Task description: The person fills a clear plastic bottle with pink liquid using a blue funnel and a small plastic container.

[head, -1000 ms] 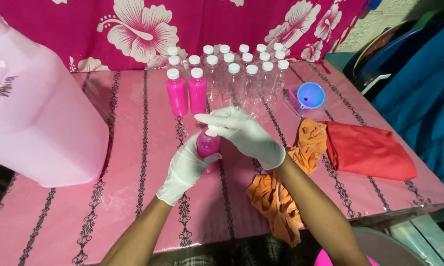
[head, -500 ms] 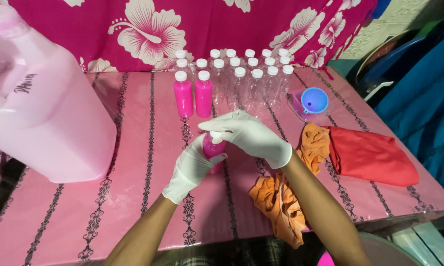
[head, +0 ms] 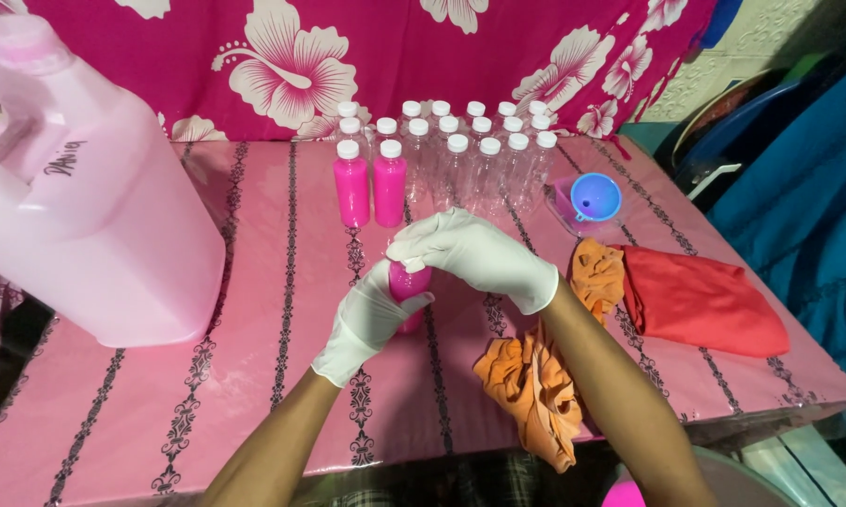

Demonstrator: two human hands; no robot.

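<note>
A person in white gloves works at a pink patterned table (head: 254, 310). The left hand (head: 371, 314) wraps its fingers closed around the body of a small plastic bottle of bright pink liquid (head: 409, 282), held upright at the table's centre. The right hand (head: 470, 253) curls over the top, fingers closed on the white cap (head: 413, 265).

The bottle looks light, thin-walled and likely to dent if squeezed; smooth plastic under gloves could slip, so the mid-body grip seems the safest hold.

At 12 o'clock from the hands stand two filled pink bottles (head: 370, 188), capped. Just beside them, toward 1 o'clock, is a cluster of clear empty capped bottles (head: 484, 150). At 9 o'clock sits a large pale pink jug (head: 85, 225), cap on. At 2 o'clock a blue funnel (head: 595, 197) rests in a clear container. An orange cloth (head: 535, 376) and a red cloth (head: 704, 305) lie at 4 o'clock.
</note>
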